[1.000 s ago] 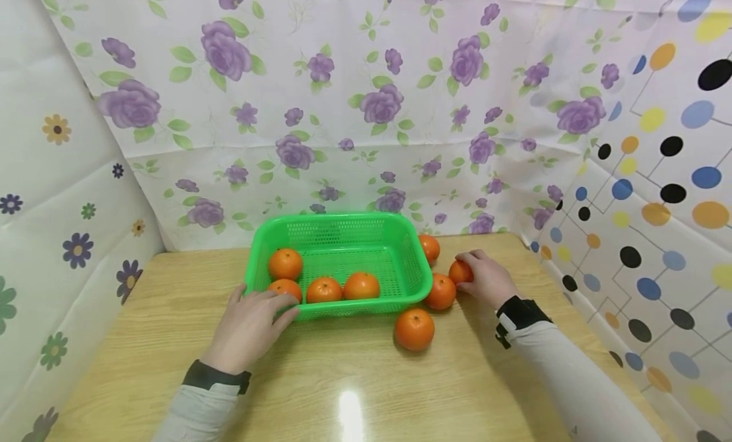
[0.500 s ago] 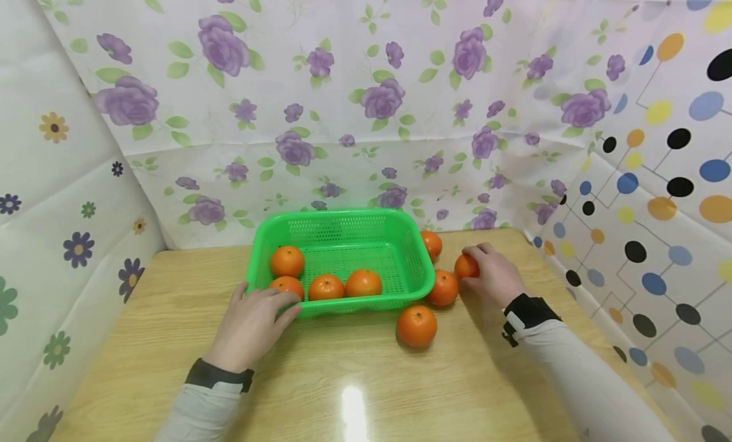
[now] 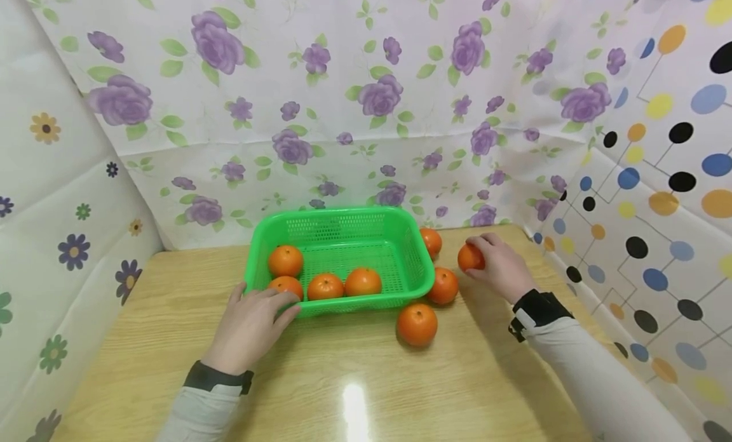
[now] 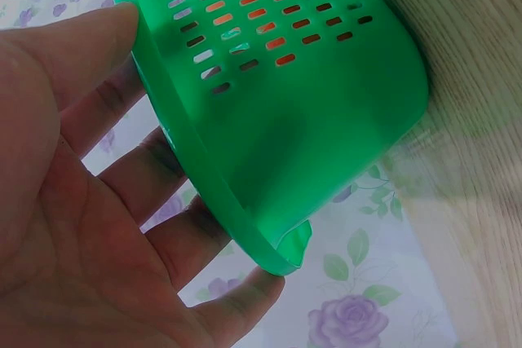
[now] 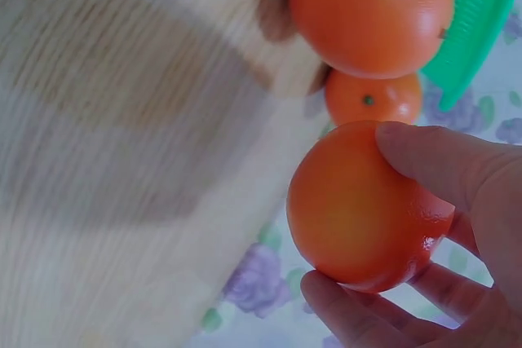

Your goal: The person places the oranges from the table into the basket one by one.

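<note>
A green plastic basket (image 3: 408,254) with perforated walls holds several oranges, among them one orange (image 3: 285,261) at its left end. My left hand (image 3: 250,328) grips the basket's near left corner. In the left wrist view its thumb (image 4: 102,42) is at the rim and the other fingers pass behind it. To the right of the basket, my right hand (image 3: 499,265) holds an orange (image 3: 471,257) between thumb and fingers. The right wrist view shows this orange (image 5: 359,209) close up, with the thumb on one side and fingers on the opposite side.
Outside the basket's right end lie an orange (image 3: 431,242) at the back, another orange (image 3: 443,286) beside the wall, and a third orange (image 3: 417,325) nearer the front. The wooden table (image 3: 297,391) meets a flowered cloth (image 3: 337,124) behind and a dotted cloth (image 3: 646,239) at right.
My right hand has moved a little right and back with its orange, away from the orange beside the basket. My left hand stays on the basket's corner.
</note>
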Available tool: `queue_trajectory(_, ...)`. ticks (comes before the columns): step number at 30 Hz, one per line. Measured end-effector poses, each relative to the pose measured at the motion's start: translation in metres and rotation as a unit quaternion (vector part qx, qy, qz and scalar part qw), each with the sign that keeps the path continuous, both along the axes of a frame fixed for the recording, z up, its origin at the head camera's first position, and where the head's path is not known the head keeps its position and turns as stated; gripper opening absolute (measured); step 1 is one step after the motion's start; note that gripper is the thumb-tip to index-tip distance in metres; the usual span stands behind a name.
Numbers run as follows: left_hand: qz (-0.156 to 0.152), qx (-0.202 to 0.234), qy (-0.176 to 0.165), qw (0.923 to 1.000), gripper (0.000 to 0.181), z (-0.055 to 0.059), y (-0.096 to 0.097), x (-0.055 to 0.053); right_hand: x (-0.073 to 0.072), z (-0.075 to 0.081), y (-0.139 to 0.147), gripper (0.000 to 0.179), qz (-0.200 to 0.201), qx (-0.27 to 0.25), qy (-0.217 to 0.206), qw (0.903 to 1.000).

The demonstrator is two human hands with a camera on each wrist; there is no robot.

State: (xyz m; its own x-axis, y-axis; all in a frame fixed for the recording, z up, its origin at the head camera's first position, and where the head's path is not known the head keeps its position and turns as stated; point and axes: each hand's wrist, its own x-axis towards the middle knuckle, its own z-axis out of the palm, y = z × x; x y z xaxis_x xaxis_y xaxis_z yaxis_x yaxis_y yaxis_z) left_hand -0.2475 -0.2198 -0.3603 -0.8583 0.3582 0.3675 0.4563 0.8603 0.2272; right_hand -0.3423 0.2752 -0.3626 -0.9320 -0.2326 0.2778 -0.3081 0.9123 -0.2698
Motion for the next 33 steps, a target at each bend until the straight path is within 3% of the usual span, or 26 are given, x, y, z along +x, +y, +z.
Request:
queue_trajectory(20,0.005,-0.007,-0.012,0.9999,0.017,0.001,0.003,0.000,0.013,0.041,-0.035,0.059,0.049,-0.034,0.021,0.9980)
queue_trajectory(33,0.007,-0.010,-0.017,0.9998,0.020,-0.001,0.004,-0.001,0.021,0.054,-0.082,0.065,0.103,-0.043,-0.013,0.9936)
